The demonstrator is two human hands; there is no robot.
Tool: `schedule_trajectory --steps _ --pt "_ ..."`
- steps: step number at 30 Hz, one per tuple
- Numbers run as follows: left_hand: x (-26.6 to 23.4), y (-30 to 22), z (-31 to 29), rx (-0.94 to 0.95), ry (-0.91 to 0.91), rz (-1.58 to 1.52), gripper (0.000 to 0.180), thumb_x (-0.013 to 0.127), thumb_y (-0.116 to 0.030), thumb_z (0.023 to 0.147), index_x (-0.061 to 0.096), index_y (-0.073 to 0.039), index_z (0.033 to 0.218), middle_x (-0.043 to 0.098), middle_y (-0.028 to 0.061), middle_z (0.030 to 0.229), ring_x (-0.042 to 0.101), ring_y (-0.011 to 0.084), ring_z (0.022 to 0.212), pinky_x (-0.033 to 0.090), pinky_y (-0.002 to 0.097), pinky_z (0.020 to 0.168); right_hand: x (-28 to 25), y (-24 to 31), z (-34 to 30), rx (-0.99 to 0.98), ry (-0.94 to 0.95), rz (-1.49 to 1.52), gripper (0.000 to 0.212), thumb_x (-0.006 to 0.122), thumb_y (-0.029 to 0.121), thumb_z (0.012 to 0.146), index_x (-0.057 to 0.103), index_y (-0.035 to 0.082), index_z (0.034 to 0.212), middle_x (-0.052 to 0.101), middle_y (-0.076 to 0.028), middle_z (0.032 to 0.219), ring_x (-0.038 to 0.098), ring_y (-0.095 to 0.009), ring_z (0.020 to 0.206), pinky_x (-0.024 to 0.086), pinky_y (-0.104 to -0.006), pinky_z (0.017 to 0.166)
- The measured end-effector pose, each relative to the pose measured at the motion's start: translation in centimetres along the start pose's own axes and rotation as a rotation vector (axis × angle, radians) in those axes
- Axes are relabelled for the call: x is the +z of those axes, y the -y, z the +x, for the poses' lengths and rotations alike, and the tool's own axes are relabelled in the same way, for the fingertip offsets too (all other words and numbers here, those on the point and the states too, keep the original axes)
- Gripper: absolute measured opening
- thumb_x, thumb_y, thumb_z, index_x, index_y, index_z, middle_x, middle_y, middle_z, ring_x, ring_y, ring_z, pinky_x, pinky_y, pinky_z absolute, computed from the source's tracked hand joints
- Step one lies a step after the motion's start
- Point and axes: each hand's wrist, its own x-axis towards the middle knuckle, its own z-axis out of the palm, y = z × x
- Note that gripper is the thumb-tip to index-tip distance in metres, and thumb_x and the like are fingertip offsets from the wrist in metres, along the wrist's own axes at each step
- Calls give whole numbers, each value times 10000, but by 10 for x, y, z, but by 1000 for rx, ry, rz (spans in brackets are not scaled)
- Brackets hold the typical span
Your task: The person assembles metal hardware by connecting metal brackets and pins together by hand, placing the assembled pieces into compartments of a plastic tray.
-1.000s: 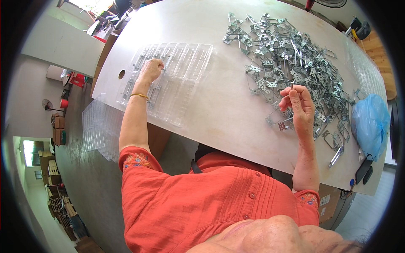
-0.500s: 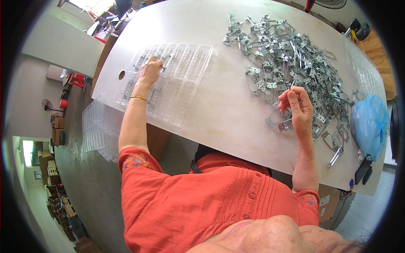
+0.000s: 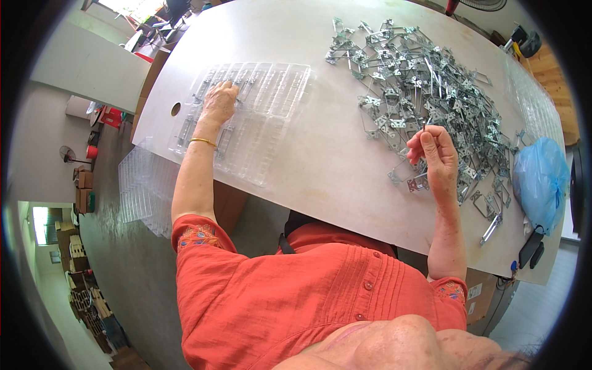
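My left hand (image 3: 221, 102) is over the clear plastic tray (image 3: 290, 92), back upward and fingers bent down into a slot of its far half. The fingertips are hidden, so what they hold cannot be seen. Slim metal brackets (image 3: 246, 84) lie in slots beside this hand, and a few more sit in the tray's near half. My right hand (image 3: 436, 154) is raised at the near side of a heap of silvery metal brackets (image 3: 425, 80). Its thumb and forefinger pinch a small, thin dark metal piece (image 3: 424, 126); the other fingers are curled.
More clear trays (image 3: 145, 191) jut out past the table's left edge. A blue plastic bag (image 3: 541, 182) stands on the right, with a dark phone-like object (image 3: 530, 250) near it. Clear plastic sheets (image 3: 533, 98) lie behind the bag. The table (image 3: 308, 179) has a round hole at left.
My left hand has shifted very slightly, its fingers lowering over the slot. The right hand keeps its pinch in the same place.
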Motion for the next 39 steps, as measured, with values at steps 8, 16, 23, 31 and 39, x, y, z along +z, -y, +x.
schedule_trajectory --steps 8,16,23,31,39 --pt "-1 -3 8 -22 -75 48 99 580 -36 831 665 -56 878 647 133 982 623 318 1028 484 445 897 -9 13 2 -70 -135 -20 168 524 184 1047 583 26 1046 676 -76 885 605 -101 685 495 -241 623" --pt "-101 -122 4 232 -483 -348 77 700 -81 849 675 -36 907 660 104 910 645 290 874 514 404 787 -30 15 11 -142 -356 117 188 540 228 1040 595 50 1026 672 -76 886 599 -117 657 492 -254 605" --pt "-102 -226 11 256 -365 -777 99 696 -86 842 673 -42 928 660 114 942 636 300 906 505 396 796 -33 12 10 -127 -369 139 184 551 233 1035 608 60 1012 673 -62 860 601 -102 645 497 -251 577" --pt "-51 -260 60 106 -159 -804 396 689 -306 876 634 -8 1131 661 149 1061 627 251 823 499 402 808 -20 15 9 -72 -299 131 150 554 201 1031 613 65 1007 673 -46 822 606 -85 636 485 -230 562" --pt "-56 -278 84 -72 32 -908 518 696 -318 797 579 39 1153 688 199 1007 659 348 982 499 424 877 -23 13 8 -61 -272 146 146 571 206 1025 617 68 1012 675 -37 827 605 -76 643 480 -222 559"
